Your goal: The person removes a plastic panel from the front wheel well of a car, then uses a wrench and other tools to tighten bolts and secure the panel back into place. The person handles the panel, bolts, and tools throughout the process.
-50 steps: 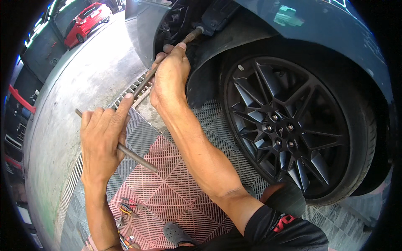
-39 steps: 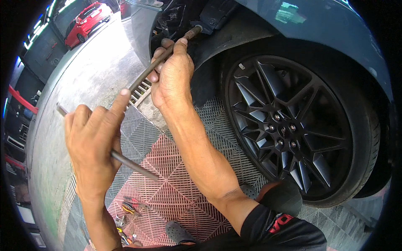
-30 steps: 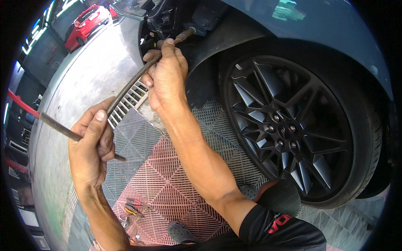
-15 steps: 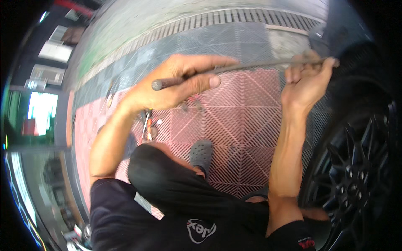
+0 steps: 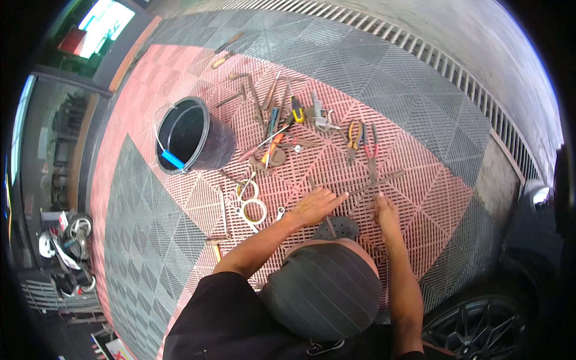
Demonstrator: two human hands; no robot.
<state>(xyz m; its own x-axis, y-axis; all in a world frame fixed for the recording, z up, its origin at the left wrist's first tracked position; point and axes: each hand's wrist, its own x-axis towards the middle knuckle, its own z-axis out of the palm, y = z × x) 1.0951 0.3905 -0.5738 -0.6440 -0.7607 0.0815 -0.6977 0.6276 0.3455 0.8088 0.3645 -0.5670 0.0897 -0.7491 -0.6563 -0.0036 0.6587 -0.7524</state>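
My left hand (image 5: 317, 207) lies low over the red floor tiles, fingers closed over a dark metal bar (image 5: 378, 183) that runs out to the right. A second bar (image 5: 311, 181) slants under the same hand, its lower end beside my shoe (image 5: 343, 227); my hand hides whether the two are joined. Just below the first bar, my right hand (image 5: 386, 215) has its thumb up and its fingers loosely bent, with no object visible in it. Beyond the bars lie yellow-handled pliers (image 5: 351, 144) and red-handled pliers (image 5: 372, 150).
A black bucket (image 5: 217, 141) with a blue grip stands at left. Several screwdrivers and other tools (image 5: 273, 123) lie scattered beyond my hands. Tape rolls (image 5: 254, 212) and a combination wrench (image 5: 223, 211) lie left. A car wheel (image 5: 480, 327) is close at right.
Both hands have come down from holding a bar up at chest height to near the floor. My right hand has left the bar's far end. The view has swung toward the bucket and tools.
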